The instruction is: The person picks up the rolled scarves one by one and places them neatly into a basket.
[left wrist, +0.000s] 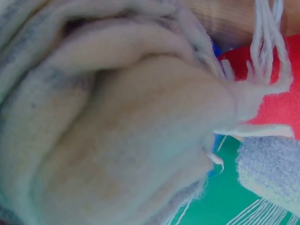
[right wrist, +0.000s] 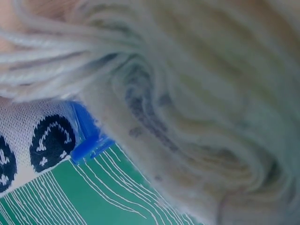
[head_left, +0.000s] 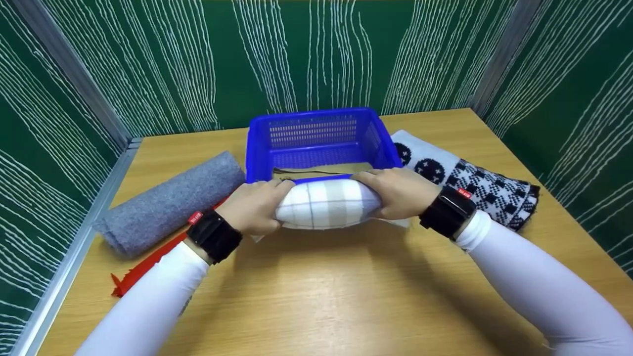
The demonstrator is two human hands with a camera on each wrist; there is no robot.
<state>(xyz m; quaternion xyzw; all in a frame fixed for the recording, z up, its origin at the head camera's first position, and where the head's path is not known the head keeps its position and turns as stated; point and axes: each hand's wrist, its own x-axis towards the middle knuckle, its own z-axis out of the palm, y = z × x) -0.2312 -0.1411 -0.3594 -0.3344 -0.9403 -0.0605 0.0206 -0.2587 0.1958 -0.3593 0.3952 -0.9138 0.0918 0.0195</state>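
A rolled plaid scarf (head_left: 329,203), white with beige and grey bands, is held up just in front of the blue basket (head_left: 306,114). My left hand (head_left: 257,205) grips its left end and my right hand (head_left: 398,193) grips its right end. In the left wrist view, thick folds of the scarf (left wrist: 136,126) fill most of the picture, with loose fringe at the edge. Spiralled layers and pale fringe of the scarf (right wrist: 108,108) show in the right wrist view. Part of the basket's front is hidden behind the roll and the hands.
To the left lies a grey rolled cloth (head_left: 173,200), with a red cloth (head_left: 148,264) beside it, partly under my left arm. A black-and-white patterned knit roll (head_left: 470,180) lies right of the basket. Green walls with white lines surround the wooden table (head_left: 316,296).
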